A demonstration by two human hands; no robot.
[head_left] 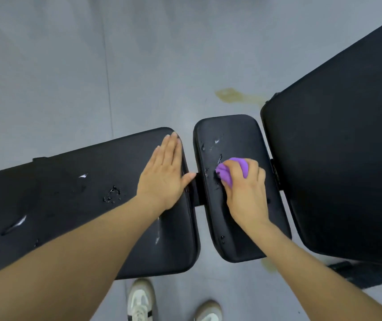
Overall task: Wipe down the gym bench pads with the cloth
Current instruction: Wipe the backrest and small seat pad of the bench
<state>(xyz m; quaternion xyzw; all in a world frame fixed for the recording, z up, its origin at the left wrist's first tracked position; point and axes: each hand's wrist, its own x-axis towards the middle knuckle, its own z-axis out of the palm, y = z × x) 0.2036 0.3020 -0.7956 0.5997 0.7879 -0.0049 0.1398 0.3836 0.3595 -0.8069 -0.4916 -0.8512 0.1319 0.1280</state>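
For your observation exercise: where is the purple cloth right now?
In the head view, right of centre, the purple cloth is bunched in the right hand on the small middle pad.

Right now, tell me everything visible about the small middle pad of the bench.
The small middle pad is a black rounded rectangle, covered in what looks like smooth vinyl. It sits between the long pad and the large pad, with a gap on each side. Droplets and wet patches glint on its upper and left parts, a few more near its lower edge. The right hand presses a bunched purple cloth onto it.
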